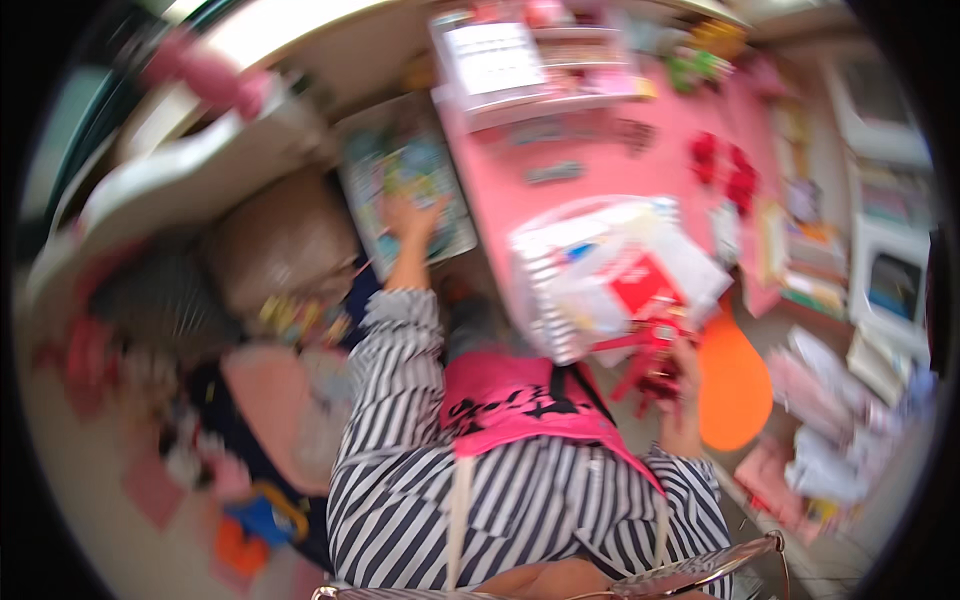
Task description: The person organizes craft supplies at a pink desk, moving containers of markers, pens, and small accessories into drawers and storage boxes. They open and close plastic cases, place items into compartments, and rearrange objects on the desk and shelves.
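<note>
My left hand point(412, 218) reaches forward onto a pale, shallow box or board point(452, 190) with a blue, green and yellow surface. Its fingers look spread, though motion blurs them, and I see nothing gripped in them. On the other side, my right hand point(686, 385) is closed around a shiny red object point(660, 350) with several strips sticking out; blur hides its exact kind. An orange paddle-shaped piece point(735, 382) is right beside that hand. Just past the red object, a spiral-bound notebook point(545, 290) lies under loose papers and a red card point(640, 285).
A pink tabletop point(500, 180) bears a clear drawer organizer point(580, 95) and red flower-like pieces point(722, 168). Cushions point(285, 235) fill a seat at left. Toys point(250, 525) and cloths lie lower left. Piled papers or cloths point(835, 440) and white shelving point(890, 270) stand at right.
</note>
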A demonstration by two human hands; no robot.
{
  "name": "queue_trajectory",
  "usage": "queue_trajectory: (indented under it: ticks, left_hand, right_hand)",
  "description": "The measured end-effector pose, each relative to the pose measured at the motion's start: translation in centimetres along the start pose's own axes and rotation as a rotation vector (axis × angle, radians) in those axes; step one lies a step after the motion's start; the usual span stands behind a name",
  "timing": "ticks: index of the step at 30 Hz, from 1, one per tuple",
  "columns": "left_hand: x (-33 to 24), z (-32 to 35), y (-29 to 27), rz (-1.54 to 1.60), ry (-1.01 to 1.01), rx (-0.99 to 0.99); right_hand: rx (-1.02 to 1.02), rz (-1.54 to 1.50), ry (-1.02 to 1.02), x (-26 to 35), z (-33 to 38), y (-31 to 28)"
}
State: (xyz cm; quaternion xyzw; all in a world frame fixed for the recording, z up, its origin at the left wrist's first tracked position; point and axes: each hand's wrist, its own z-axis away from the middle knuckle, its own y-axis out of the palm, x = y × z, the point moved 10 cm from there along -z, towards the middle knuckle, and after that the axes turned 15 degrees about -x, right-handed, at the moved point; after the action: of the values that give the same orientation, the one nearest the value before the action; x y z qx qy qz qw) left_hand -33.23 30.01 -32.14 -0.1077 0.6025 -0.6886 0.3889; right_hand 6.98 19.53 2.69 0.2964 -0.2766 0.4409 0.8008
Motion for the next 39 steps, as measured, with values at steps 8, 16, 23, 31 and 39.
queue_trajectory:
  ticks: [8, 16, 23, 31, 39]
  left_hand:
    - [5.2, 5.1, 1.7, -0.267, -0.206, -0.131]
    - [7.3, 10.4, 0.8, -0.309, -0.221, -0.209]
    - [7.5, 9.9, 1.8, -0.122, 0.065, -0.257]
    - [9.4, 16.1, -1.4, 0.392, 0.155, -0.192]
    - [14.9, 22.7, -5.9, 0.551, -0.224, -0.159]
  right_hand:
    - [0.089, 0.076, 0.154, -2.7, 2.3, -0.4]
    - [0.101, 0.126, 0.235, -6.1, 3.8, -3.8]
    - [0.106, 0.138, 0.253, -6.1, 3.5, -5.4]
    - [0.108, 0.163, 0.330, -8.3, 5.3, -7.5]
    - [0.286, 0.291, 0.265, -8.9, 6.3, -9.7]
